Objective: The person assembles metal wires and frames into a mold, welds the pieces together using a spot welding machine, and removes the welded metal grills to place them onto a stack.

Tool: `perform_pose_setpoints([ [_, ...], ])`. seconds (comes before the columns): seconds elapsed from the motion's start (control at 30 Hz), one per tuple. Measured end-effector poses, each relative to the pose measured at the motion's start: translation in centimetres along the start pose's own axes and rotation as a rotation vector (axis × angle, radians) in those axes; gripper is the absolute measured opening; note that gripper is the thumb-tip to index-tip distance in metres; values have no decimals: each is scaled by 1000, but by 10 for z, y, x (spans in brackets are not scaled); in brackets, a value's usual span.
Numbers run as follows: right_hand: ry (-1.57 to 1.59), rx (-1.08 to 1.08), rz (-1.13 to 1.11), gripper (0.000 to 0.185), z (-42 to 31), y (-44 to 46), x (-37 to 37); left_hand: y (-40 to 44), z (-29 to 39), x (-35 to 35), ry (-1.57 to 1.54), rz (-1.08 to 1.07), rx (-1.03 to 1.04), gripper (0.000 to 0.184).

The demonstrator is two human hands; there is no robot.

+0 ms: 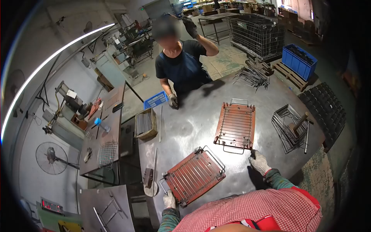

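Observation:
Two reddish-brown flat jigs lie on the metal table, each with a wire rack of parallel rods on it. My left hand [169, 200], in a pale glove, is closed at the left corner of the nearer jig [195, 176], around the wire loop [164, 186] at its end. My right hand [259, 162], gloved with dark fingertips, rests by the lower right corner of the farther jig [234, 127]. Its fingers are curled, and what they hold, if anything, is hidden. A bent wire handle [236, 152] sticks out from that jig's near end.
Across the metal table [185, 131] stands a co-worker [181, 65] with one gloved hand raised. Bent wire frames [288, 129] and a hammer [300, 123] lie at right, loose wire pieces [255, 77] at the back. A box of rods [146, 123] stands at left.

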State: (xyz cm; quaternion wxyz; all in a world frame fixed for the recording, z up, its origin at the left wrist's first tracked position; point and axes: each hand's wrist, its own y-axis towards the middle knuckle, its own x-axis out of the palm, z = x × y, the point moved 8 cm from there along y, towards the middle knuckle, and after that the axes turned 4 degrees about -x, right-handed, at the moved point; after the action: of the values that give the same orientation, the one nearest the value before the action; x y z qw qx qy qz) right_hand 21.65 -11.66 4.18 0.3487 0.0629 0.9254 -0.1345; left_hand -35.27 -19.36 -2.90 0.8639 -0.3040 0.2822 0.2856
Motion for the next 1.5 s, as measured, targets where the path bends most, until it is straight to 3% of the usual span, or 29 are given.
perform_pose_setpoints([
  [0.03,2,8,-1,46,-8,5,-2,-23,27,-12,92,47,-15,53],
  [0.1,185,-355,215,41,-75,20,-26,-36,47,-15,192,88,-48,52],
  [0.17,333,-417,273,36,-145,37,-69,-39,48,-19,186,185,-28,50],
  [0.23,730,-757,405,33,-238,23,-130,-36,32,-16,201,220,-22,46],
  [0.3,905,-1130,519,34,-273,14,-167,-33,34,-15,52,196,49,43],
  [0.43,1049,-1484,456,37,-306,-13,-208,-31,28,-15,32,233,-13,44],
  [0.47,1360,-1489,137,43,-301,0,-205,-28,29,-12,32,231,-17,44],
  [0.63,1229,-1461,-53,48,-281,25,-217,-27,21,-13,-1,151,1,42],
  [0.7,1158,-1478,-126,50,-197,-67,-204,-30,35,-15,160,123,-47,41],
  [0.77,1077,-1505,-201,53,-231,-21,-220,-10,23,-11,93,85,-1,45],
  [0.87,975,-1540,-319,56,-293,62,-245,-8,70,-22,267,46,57,55],
  [0.9,944,-1552,-358,58,-289,62,-246,4,75,-24,182,78,146,53],
  [0.93,910,-1562,-396,59,-281,62,-250,15,79,-18,303,50,228,50],
  [0.97,869,-1568,-435,60,-215,-33,-217,21,83,-9,422,16,310,47],
  [1.03,797,-1558,-519,63,-281,-24,-187,24,90,-7,389,30,201,45],
  [1.1,743,-1530,-601,66,-250,-15,-201,22,83,-8,376,41,85,43],
  [1.17,824,-1490,-516,62,-179,-4,-215,23,85,-9,348,64,101,45],
  [1.27,1001,-1397,-280,53,-139,24,-211,19,91,-7,383,42,56,51],
  [1.4,1196,-1228,41,41,-243,51,-134,22,90,-8,380,13,25,56],
  [1.5,1294,-1064,268,33,-216,51,-124,22,88,-8,376,9,16,56],
])
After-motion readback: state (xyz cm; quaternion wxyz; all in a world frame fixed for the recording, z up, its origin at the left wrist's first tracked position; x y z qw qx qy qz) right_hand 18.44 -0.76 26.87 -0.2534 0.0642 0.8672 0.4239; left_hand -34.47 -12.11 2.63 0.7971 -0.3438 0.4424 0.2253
